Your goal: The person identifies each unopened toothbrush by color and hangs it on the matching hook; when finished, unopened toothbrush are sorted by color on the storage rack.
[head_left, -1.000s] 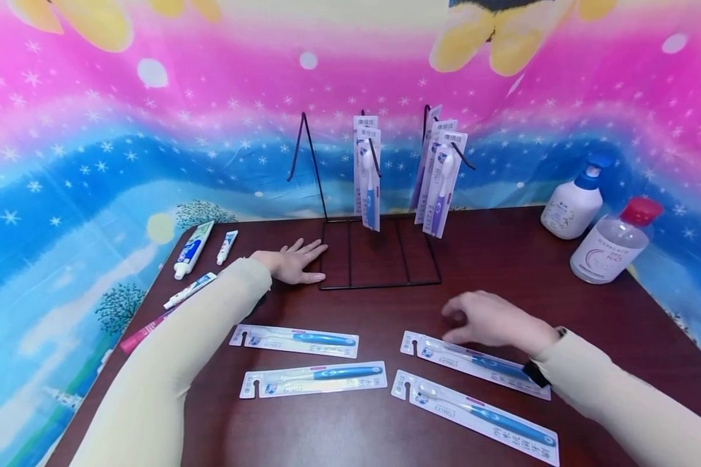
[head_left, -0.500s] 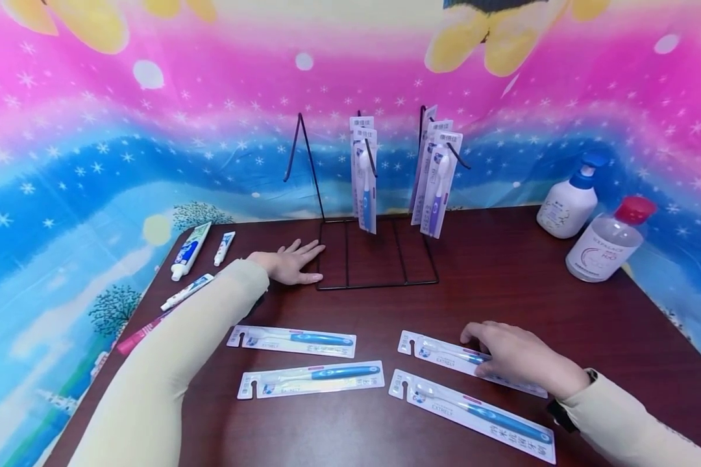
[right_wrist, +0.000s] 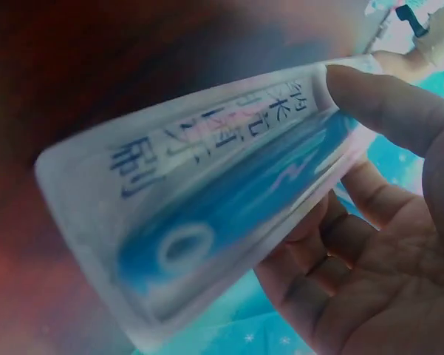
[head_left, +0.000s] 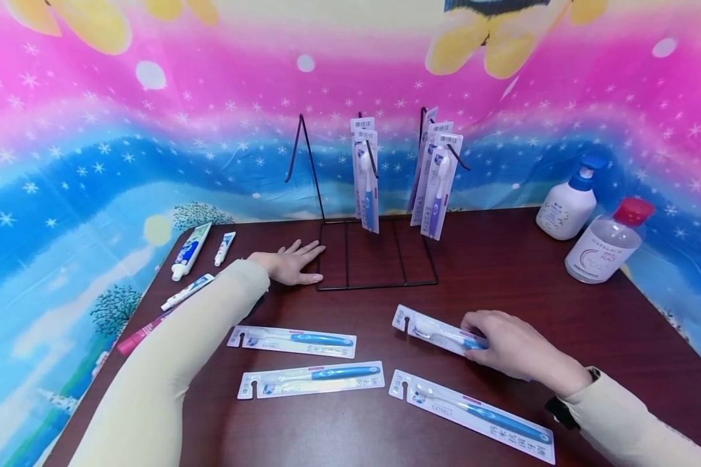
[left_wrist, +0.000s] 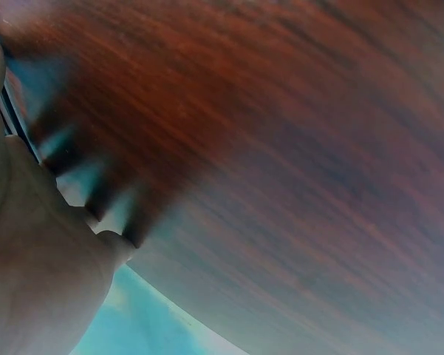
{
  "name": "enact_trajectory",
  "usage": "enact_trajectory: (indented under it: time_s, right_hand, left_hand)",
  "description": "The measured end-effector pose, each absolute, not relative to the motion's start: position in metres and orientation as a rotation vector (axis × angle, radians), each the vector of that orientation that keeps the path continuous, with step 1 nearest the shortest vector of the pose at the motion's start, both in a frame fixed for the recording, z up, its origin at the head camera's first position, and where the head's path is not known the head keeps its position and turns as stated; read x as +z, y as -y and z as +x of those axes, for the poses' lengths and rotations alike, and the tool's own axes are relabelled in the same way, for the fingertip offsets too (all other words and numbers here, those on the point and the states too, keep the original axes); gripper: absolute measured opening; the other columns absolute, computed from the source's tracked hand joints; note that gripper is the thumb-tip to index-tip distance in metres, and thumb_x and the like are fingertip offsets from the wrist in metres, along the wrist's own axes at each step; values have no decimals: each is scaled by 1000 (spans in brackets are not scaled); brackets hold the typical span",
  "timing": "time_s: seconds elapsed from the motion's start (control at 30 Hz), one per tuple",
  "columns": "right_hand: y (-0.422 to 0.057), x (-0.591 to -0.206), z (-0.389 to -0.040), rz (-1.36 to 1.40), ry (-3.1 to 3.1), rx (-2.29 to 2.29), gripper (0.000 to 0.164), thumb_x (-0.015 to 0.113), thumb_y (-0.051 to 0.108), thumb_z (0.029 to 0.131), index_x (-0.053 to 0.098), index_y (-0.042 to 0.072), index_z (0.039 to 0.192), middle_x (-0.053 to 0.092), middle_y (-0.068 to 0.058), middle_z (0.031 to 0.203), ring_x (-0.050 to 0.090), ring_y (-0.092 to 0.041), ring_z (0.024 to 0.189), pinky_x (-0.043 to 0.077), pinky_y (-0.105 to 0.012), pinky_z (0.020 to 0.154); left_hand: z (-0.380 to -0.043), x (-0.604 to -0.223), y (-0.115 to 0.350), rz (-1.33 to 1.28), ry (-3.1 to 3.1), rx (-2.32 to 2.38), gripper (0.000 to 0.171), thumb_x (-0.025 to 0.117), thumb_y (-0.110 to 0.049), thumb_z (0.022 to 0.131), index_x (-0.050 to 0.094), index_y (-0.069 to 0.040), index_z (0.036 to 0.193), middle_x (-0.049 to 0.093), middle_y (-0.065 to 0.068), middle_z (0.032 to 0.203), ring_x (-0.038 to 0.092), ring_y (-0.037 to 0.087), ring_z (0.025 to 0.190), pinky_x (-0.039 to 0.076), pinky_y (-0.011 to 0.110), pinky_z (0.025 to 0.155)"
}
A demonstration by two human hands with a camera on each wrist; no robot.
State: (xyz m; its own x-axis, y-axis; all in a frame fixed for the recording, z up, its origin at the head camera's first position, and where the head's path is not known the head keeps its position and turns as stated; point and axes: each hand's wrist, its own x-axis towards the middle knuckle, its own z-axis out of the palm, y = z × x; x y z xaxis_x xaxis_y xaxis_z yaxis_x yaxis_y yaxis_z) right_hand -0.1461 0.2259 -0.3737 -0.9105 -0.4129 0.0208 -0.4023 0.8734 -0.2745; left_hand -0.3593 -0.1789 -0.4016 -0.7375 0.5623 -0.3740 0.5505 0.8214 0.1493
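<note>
My right hand pinches a packaged blue toothbrush by the handle half of its pack. In the right wrist view the thumb lies along one edge of the toothbrush pack and the fingers are behind it. My left hand lies flat on the table with fingers spread, fingertips at the left side of the black wire rack. Three more packaged blue toothbrushes lie on the table: one in front of the right hand, and two to the left, a farther pack and a nearer pack.
Blue toothbrush packs hang on the rack's middle hook and purple ones on its right hook; the left hook is bare. Several toothpaste tubes lie at the left. A pump bottle and a red-capped bottle stand at the right.
My right hand came down onto the farther right toothbrush pack, took hold of it and raised its head end off its earlier place. The left hand stays put beside the rack.
</note>
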Motion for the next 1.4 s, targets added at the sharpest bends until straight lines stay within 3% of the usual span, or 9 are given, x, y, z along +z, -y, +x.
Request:
enact_trajectory:
  time_s: [0.3, 0.47, 0.93, 1.4]
  right_hand:
    - [-215, -346, -157, -551, -3037, -825, 26, 75, 30, 77, 59, 18, 94, 63, 0, 85, 56, -10, 66, 49, -28, 54]
    - [-202, -331, -166, -552, -3051, -984, 29, 74, 33, 77, 58, 18, 97, 65, -3, 91, 60, -13, 69, 53, -33, 57]
    - [-149, -302, -210, -567, -3006, -1260, 36, 73, 38, 76, 57, 15, 99, 64, -4, 95, 61, -16, 74, 53, -35, 63]
    - [-126, -302, -234, -589, -2996, -1318, 37, 74, 34, 77, 58, 14, 104, 64, -4, 99, 62, -16, 76, 53, -36, 65]
  left_hand:
    - [-361, -403, 179, 827, -2595, 36, 82, 37, -64, 88, 3, -22, 150, -3, 5, 154, -5, 37, 137, 8, 58, 105]
    - [-361, -403, 179, 823, -2597, 41, 82, 37, -65, 87, 3, -23, 149, -3, 3, 154, -4, 36, 137, 8, 58, 105]
    - [-362, -405, 179, 826, -2596, 34, 85, 37, -66, 86, 2, -23, 149, -4, 4, 154, -6, 37, 137, 8, 58, 104]
    - [-360, -404, 180, 838, -2603, 19, 84, 35, -67, 86, 2, -22, 149, -3, 4, 154, -4, 37, 137, 8, 59, 104]
